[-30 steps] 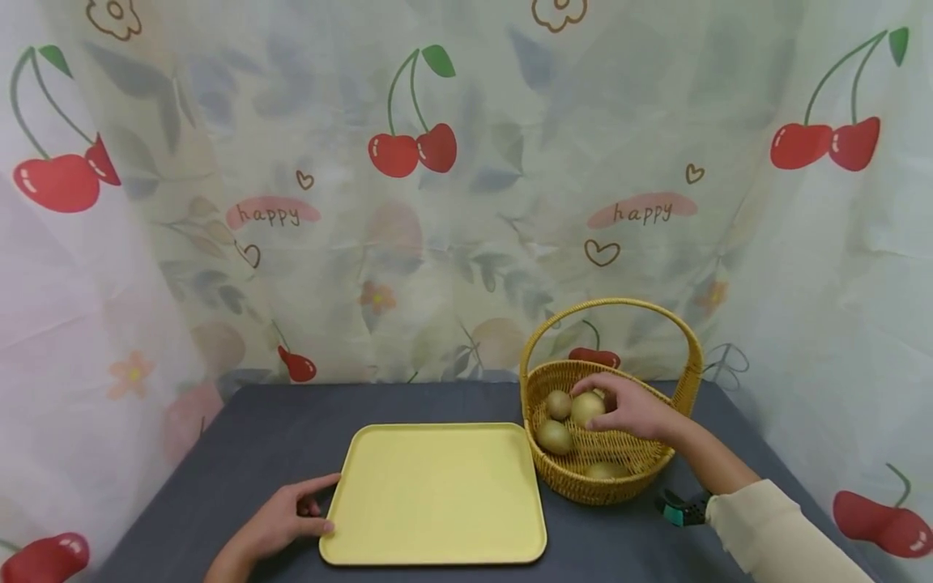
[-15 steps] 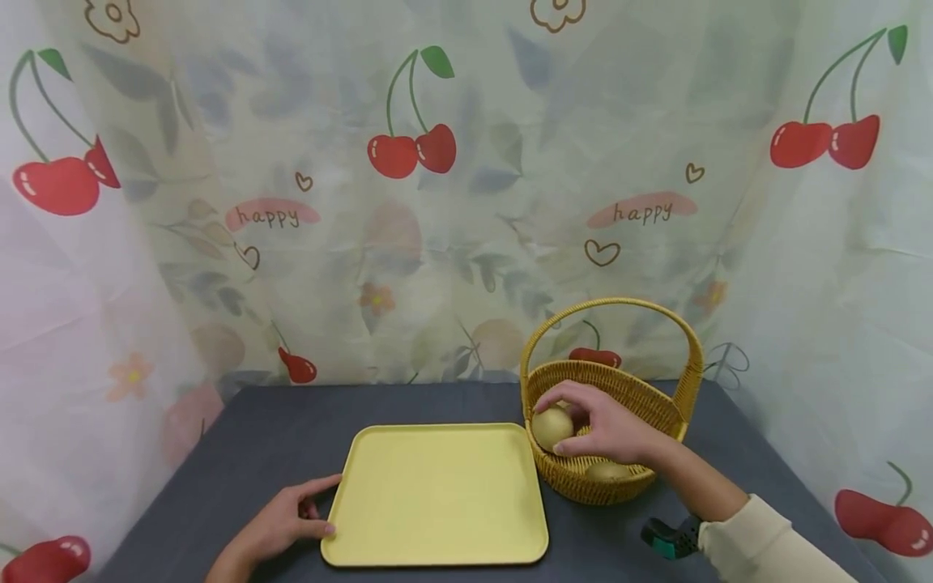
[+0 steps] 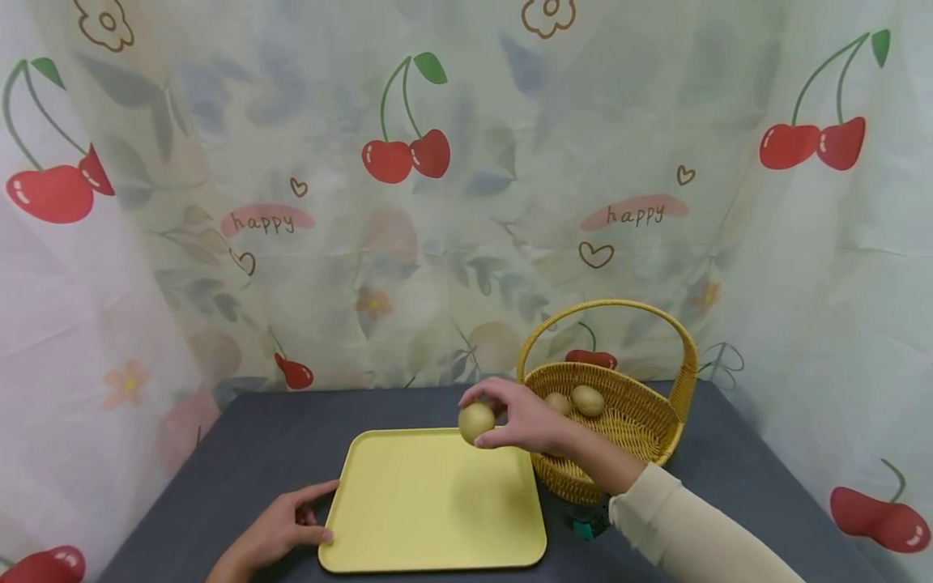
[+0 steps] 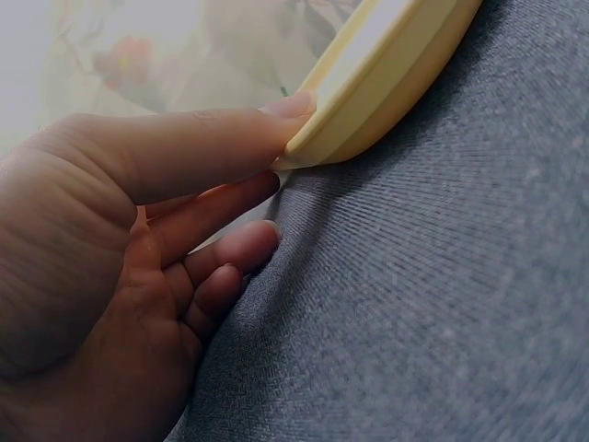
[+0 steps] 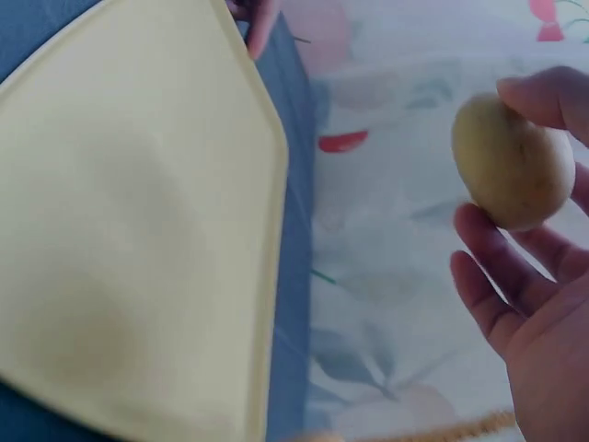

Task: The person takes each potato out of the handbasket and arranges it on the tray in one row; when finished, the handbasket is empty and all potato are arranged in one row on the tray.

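Observation:
My right hand holds a potato between thumb and fingers, raised over the back right part of a yellow tray. In the right wrist view the potato looks oval and pale brown, the thumb on its upper end and fingertips below. My left hand rests at the tray's left edge, index finger and thumb spread apart along it. The left wrist view has the thumb lying on the tray rim, with the other fingers loosely bent beneath.
A wicker basket with a tall arched handle stands right of the tray. Two potatoes show inside; my right forearm covers its front part. A dark grey cloth covers the table, and a printed curtain hangs around it.
My right hand has taken a potato in the basket and carried it left, out over the tray. The left hand has stayed at the tray's edge.

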`<state>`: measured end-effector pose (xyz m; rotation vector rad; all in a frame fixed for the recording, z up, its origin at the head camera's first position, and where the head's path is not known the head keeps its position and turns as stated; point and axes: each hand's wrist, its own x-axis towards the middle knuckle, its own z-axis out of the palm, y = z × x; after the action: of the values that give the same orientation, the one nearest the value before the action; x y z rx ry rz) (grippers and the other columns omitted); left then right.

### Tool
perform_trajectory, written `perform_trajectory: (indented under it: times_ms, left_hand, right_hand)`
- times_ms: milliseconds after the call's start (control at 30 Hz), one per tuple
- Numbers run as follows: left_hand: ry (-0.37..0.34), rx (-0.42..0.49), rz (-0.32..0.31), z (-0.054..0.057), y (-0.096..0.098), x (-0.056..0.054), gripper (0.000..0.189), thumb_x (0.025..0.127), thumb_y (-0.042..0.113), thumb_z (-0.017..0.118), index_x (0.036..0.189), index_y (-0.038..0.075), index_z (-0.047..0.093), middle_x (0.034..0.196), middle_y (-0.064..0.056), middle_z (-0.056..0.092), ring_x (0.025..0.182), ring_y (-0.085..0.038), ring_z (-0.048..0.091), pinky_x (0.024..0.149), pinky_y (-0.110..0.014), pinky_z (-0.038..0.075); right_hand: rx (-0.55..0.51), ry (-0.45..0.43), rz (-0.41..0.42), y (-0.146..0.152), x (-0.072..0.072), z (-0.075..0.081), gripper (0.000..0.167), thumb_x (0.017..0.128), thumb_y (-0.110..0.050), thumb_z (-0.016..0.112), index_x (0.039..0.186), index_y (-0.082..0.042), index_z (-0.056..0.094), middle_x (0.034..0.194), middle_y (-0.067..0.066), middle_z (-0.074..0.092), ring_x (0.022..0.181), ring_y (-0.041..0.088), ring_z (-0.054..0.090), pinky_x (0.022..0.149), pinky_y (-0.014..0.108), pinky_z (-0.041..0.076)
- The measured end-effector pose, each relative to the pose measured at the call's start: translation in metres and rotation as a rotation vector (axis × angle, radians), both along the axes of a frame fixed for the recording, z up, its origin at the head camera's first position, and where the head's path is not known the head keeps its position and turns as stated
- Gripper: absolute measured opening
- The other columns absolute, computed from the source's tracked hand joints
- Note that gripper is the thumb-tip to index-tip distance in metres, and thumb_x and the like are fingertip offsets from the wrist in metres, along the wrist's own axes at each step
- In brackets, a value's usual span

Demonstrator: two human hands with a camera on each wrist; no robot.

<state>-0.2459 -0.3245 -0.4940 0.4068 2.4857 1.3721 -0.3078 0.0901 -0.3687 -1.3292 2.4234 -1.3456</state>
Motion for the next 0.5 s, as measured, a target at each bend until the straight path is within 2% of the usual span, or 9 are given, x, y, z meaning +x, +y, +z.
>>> perform_trajectory:
  times_ms: [267, 500]
  left_hand:
    - [0.009, -0.019, -0.003, -0.001, -0.001, -0.002, 0.074, 0.085, 0.023, 0.076, 0.143, -0.008, 0.042, 0.077, -0.005, 0.057, 0.066, -0.018, 0.052, 0.059, -0.029, 0.042]
    - [0.001, -0.031, 0.009, 0.000, 0.001, -0.001, 0.076, 0.083, 0.025, 0.078, 0.142, -0.008, 0.043, 0.077, -0.005, 0.057, 0.067, -0.020, 0.052, 0.059, -0.030, 0.041]
  right_hand:
    - [0.000, -0.063, -0.061, -0.052, -0.010, -0.022, 0.042, 0.081, -0.013, 0.078, 0.120, -0.013, 0.062, 0.112, 0.003, 0.055, 0.088, 0.015, 0.060, 0.073, 0.030, 0.051]
    - [0.002, -0.097, -0.134, -0.090, -0.012, -0.050, 0.044, 0.076, -0.016, 0.083, 0.117, -0.013, 0.066, 0.102, -0.005, 0.058, 0.085, 0.013, 0.055, 0.074, 0.028, 0.046]
